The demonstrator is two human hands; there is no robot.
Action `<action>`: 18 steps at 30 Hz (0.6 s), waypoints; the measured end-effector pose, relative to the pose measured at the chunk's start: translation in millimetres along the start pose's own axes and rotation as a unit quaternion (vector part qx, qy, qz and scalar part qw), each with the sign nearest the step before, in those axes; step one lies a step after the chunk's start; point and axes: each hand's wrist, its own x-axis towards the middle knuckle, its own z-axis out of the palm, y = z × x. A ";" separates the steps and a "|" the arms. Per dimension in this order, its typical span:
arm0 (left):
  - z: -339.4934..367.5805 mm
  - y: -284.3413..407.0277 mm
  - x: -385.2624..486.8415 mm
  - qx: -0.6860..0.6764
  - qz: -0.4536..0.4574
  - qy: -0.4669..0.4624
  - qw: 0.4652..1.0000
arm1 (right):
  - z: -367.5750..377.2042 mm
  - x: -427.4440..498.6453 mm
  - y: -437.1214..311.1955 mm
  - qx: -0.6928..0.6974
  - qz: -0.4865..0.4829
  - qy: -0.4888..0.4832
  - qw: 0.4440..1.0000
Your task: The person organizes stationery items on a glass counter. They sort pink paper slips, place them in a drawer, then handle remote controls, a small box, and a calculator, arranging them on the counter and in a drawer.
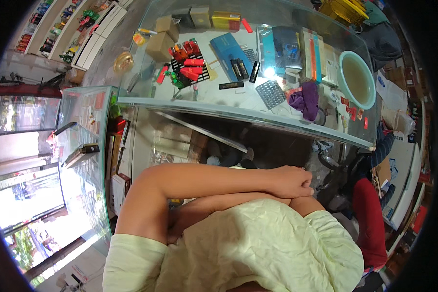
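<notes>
My arms are crossed in front of my pale green shirt. My left hand [295, 182] lies beside my right elbow with its fingers curled in, and no object shows in it. Tucked by my left upper arm in shadow is my right hand [179, 222], its fingers partly hidden. Beyond my arms stands a glass display counter [211, 109]. Red lighters [191, 69] on a black rack, a blue box [228, 51], black tubes [239, 69] and blister packs [272, 94] are seen at it, with a crumpled purple cloth [306, 101] near its front edge.
A pale blue basin [357, 80] of cloudy liquid is at the counter's right end. A second glass case [106, 146] stands on the left, with shelves of bottles [58, 33] behind. On the right are a red cloth-covered form [368, 222] and a white cabinet [401, 175].
</notes>
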 end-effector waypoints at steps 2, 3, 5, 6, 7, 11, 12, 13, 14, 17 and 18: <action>-2.1 2.7 -11.3 0.051 0.053 0.033 0.997 | -5.9 -22.1 4.7 -0.001 0.009 0.033 0.999; -3.0 6.3 -12.7 0.080 0.077 0.056 0.992 | -5.7 -26.6 5.4 -0.004 0.012 0.033 0.999; 3.5 12.5 11.9 0.078 0.075 0.052 0.993 | -4.3 -27.8 7.6 -0.009 0.002 0.023 1.000; 4.9 17.9 37.4 0.052 0.064 -0.001 0.997 | 0.5 -22.9 6.4 -0.022 0.008 0.028 0.999; 8.8 19.5 52.1 0.031 0.035 -0.044 0.998 | 4.5 -21.0 6.9 -0.023 0.001 0.015 1.000; 30.6 4.7 54.2 0.067 0.148 0.055 0.985 | 17.2 -2.3 10.1 -0.028 -0.041 -0.037 0.998; 20.7 13.8 38.8 0.016 0.110 0.038 0.993 | 18.0 1.3 12.0 -0.030 -0.050 -0.043 0.997; 12.5 18.5 29.7 0.013 0.089 -0.003 0.996 | 16.0 3.8 14.5 -0.034 -0.060 -0.032 0.997; 4.8 24.3 20.5 0.011 0.057 -0.029 0.998 | 16.4 6.3 15.5 -0.035 -0.069 -0.038 0.996; 18.9 8.7 33.7 -0.019 0.073 0.004 0.997 | 15.8 11.9 19.7 -0.022 -0.070 -0.057 0.996; 28.6 1.5 48.4 -0.036 0.084 0.027 0.995 | 16.3 14.0 21.8 -0.017 -0.067 -0.068 0.995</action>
